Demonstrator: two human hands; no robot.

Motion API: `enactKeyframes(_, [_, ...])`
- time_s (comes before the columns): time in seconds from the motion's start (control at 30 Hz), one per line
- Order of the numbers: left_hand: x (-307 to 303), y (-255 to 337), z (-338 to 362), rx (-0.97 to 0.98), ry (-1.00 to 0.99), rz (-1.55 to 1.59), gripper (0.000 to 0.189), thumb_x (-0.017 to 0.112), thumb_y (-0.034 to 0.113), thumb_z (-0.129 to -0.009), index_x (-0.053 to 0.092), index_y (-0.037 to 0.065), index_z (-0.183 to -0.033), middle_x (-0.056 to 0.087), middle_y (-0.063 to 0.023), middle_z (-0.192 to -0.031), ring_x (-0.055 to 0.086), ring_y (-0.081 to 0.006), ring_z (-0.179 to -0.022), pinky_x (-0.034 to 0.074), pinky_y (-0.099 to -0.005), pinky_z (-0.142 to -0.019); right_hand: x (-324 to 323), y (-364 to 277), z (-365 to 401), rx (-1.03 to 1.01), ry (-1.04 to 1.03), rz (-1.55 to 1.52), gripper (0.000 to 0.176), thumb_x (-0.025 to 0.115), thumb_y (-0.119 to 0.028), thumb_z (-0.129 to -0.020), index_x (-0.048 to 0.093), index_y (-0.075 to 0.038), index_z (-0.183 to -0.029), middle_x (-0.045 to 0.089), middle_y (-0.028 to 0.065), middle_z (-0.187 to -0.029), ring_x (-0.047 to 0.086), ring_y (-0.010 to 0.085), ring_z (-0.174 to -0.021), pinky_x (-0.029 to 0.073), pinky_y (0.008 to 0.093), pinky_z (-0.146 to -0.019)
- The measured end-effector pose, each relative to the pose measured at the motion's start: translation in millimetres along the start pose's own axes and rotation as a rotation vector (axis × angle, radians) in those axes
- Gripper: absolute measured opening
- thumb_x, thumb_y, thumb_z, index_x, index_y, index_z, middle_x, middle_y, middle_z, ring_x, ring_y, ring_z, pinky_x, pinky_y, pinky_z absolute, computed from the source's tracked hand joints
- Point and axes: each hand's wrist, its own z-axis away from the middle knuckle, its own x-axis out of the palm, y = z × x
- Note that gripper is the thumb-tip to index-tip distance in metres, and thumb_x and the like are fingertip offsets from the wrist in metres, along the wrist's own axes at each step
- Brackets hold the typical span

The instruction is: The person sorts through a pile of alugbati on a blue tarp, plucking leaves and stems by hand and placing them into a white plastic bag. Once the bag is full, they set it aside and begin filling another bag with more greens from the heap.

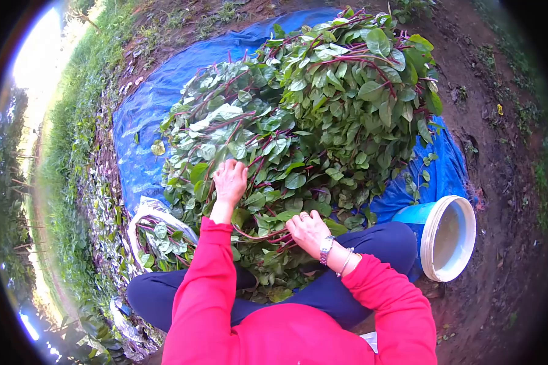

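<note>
My left hand [230, 182] reaches into the near side of a large heap of leafy greens [249, 131] with purple-red stems, which look like Malabar spinach. Its fingers are curled down among the leaves, and what they pinch is hidden. Lower and to the right, my right hand [309, 233] is closed around a bunch of red-stemmed greens [268, 236] held low over my lap. The bunch's stem ends lie at my right fingers, and its leaves spread to the left. A watch and a bracelet circle my right wrist.
The heap rests on a blue tarp [143, 121]. By my left knee stands a white plastic bag [141, 213] with greens in it. A blue and white bucket [435, 234] lies tipped beside my right knee. Grass borders the left; bare soil [499, 201] the right.
</note>
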Motion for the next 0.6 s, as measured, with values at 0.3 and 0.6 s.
enactKeyframes(0.3, [-64, 55, 36, 0.334, -0.943, 0.63, 0.026, 0.05, 0.029, -0.086, 0.057, 0.006, -0.096, 0.058, -0.0166, -0.089, 0.056, -0.0339, -0.088, 0.044, -0.041, -0.078, -6, 9, -8, -0.042, 0.305, 0.097, 0.017, 0.051, -0.017, -0.075, 0.054, -0.007, -0.088, 0.055, 0.0114, -0.099, 0.049, 0.0267, -0.104, 0.033, 0.0478, -0.095])
enactKeyframes(0.6, [47, 36, -27, -0.366, -0.36, 0.405, 0.047, 0.054, 0.03, -0.082, 0.041, 0.008, -0.122, 0.055, -0.0179, -0.111, 0.053, -0.0344, -0.103, 0.041, -0.0461, -0.088, 4, 3, -5, 0.001, 0.094, 0.037, 0.008, 0.05, -0.016, -0.077, 0.052, -0.012, -0.083, 0.05, 0.0042, -0.072, 0.055, 0.0212, -0.073, 0.037, 0.0448, -0.084])
